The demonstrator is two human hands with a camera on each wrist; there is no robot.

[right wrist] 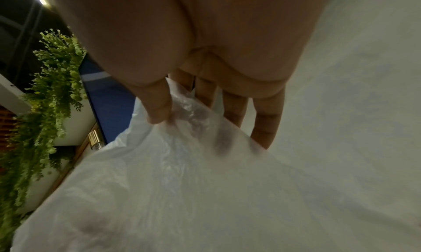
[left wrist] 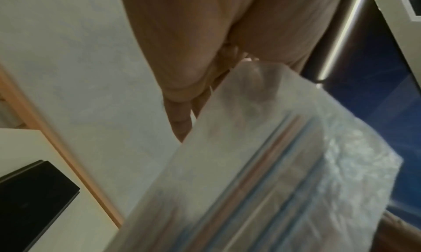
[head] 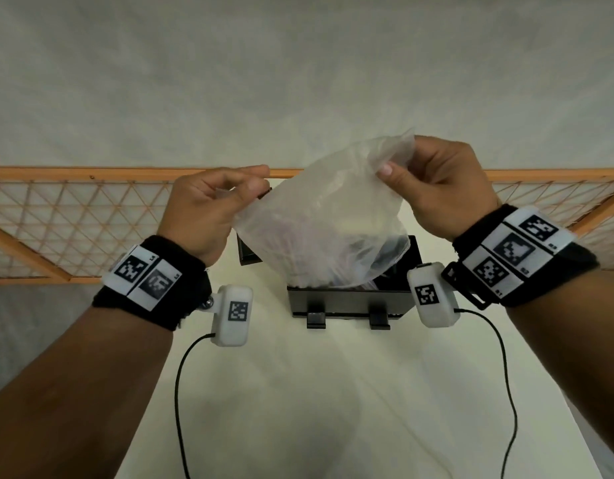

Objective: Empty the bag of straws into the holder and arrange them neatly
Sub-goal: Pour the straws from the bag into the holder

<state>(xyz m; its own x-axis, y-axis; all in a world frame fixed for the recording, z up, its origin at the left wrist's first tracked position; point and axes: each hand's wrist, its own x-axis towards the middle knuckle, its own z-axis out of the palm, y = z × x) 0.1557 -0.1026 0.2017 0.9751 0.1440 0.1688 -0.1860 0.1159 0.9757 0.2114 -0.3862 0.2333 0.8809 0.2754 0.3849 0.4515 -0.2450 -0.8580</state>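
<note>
Hanging upside-down from both pinching hands, left hand [head: 208, 205] at 9 o'clock, right hand [head: 436, 181] at 2, the translucent crinkled plastic bag [head: 319, 216] points its mouth toward 6 into the black box-shaped holder [head: 350, 299]; the thin coloured straws [left wrist: 262, 184] run lengthwise down it.

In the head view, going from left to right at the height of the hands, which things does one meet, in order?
Left hand pinching one corner → translucent bag held up over the black holder → right hand pinching the other corner.

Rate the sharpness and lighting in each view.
Head view: evenly lit, mostly sharp, edges bent by the wide lens. Left wrist view: bag and straws smeared by motion blur. Right wrist view: dim, soft, bag hazy below the fingers.
</note>
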